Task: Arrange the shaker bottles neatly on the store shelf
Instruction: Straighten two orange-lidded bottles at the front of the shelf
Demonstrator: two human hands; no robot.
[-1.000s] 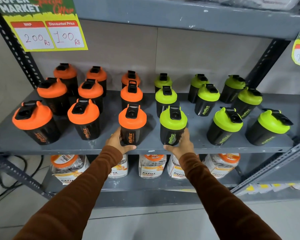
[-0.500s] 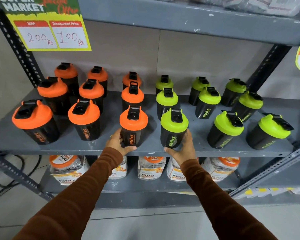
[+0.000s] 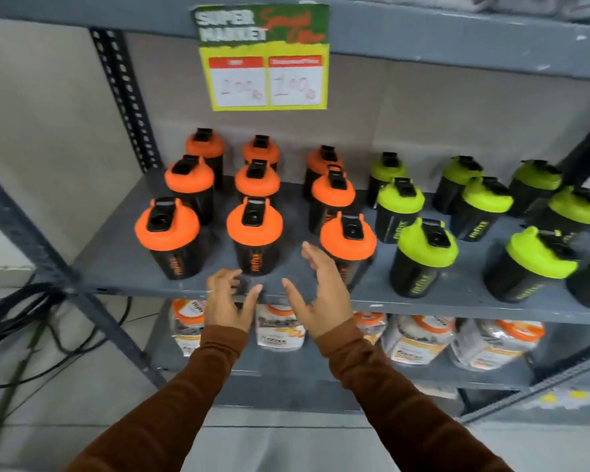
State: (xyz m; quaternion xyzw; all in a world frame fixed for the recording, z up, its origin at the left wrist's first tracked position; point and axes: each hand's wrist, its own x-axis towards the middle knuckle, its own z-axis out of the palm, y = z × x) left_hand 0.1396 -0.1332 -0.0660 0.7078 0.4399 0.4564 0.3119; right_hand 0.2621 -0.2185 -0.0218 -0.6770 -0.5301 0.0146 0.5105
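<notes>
From the head camera, both hands are hovering empty at the near edge of the grey metal store shelf (image 3: pixel 123 267), fingers spread and curled, gripping nothing. The left hand (image 3: pixel 230 301) is sitting just below and in front of the middle front black shaker bottle with an orange lid (image 3: pixel 254 238) — that bottle is lying straight ahead and slightly right of it, standing upright, its long axis vertical. The right hand (image 3: pixel 321 294) is opening toward the same gap, with the right-hand front orange-lidded bottle (image 3: pixel 349 247) just beyond its fingertips and partly hidden by them. The left hand is the nearer one to the middle bottle. Further right, the black shaker bottles with lime-green lids (image 3: pixel 426 253) are standing in looser rows — these probably need straightening too. Everything is slightly blurred.
</notes>
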